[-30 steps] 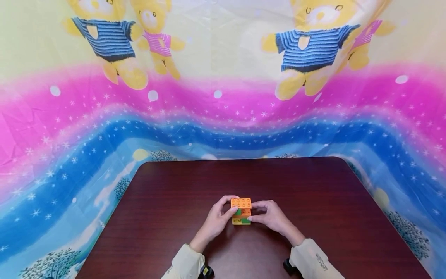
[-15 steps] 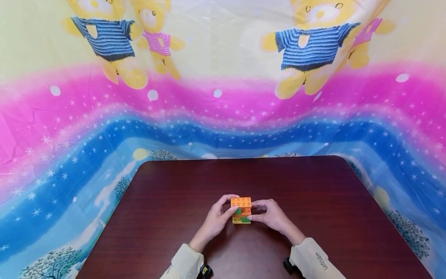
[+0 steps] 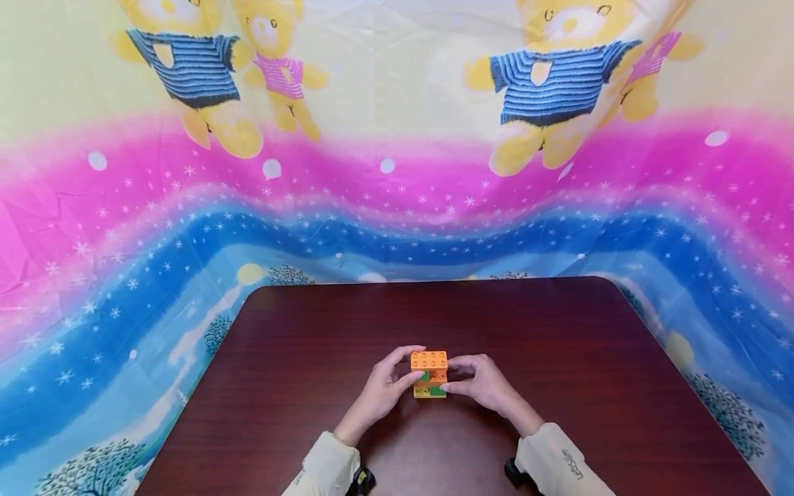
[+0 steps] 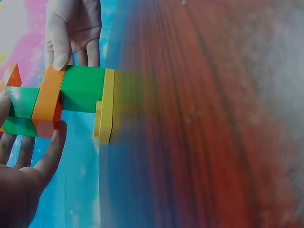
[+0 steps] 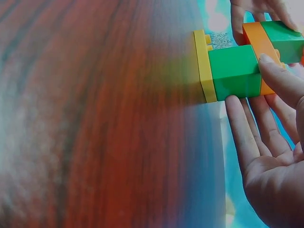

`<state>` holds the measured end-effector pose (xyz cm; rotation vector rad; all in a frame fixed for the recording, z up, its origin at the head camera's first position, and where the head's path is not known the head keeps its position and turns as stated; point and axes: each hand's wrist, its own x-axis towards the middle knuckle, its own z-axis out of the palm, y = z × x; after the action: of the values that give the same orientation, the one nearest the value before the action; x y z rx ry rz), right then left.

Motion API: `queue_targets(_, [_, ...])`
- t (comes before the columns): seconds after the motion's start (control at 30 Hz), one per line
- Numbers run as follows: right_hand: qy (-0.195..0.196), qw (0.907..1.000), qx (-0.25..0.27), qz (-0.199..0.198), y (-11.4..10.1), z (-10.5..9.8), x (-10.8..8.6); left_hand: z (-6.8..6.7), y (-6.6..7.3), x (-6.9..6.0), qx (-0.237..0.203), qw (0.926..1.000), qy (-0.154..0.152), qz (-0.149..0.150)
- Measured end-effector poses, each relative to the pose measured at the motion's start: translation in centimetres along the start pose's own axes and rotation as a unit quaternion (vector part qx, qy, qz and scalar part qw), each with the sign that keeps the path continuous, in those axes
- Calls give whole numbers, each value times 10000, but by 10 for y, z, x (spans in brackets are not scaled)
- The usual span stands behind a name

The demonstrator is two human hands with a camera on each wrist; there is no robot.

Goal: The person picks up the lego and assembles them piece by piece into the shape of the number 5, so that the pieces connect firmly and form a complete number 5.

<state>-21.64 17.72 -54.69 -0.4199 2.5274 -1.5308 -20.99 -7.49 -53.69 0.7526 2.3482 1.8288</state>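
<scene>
A stack of toy building bricks (image 3: 429,359) stands upright on the table between my two hands. Its base is a thin yellow brick (image 4: 108,111), with a green brick (image 5: 235,71) on the right part of it. Above comes an orange brick (image 4: 49,95), then a second green brick (image 4: 23,102) on the left, and a studded orange brick caps the top. My left hand (image 3: 384,389) holds the upper left part, thumb in front and fingers behind. From the right, my right hand (image 3: 486,384) grips the stack lower down, its thumb on the near side.
The dark reddish-brown table (image 3: 310,331) has rounded far corners. Beyond its edges hangs a colourful cloth (image 3: 384,207) printed with bears. Pale sleeves (image 3: 552,455) and black wrist straps (image 3: 513,472) cover my forearms near the table's front.
My left forearm and sleeve have shifted very slightly to the left. The brick stack stays in place, held by both hands throughout.
</scene>
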Motion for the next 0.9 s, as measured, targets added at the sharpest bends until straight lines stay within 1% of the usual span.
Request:
queue_targets(0.17, [-18, 10000, 29, -44, 0, -1, 0, 0, -1, 1, 6, 10000, -5, 70])
queue_targets(0.43, [-32, 10000, 60, -52, 0, -1, 0, 0, -3, 2, -4, 10000, 7, 38])
queue_targets(0.63, [-65, 9996, 218, -143, -1, 0, 0, -1, -4, 4, -49, 10000, 15, 37])
queue_targets(0.9, [76, 9998, 109, -157, 2, 1, 1, -1, -1, 10, 27, 10000, 17, -30])
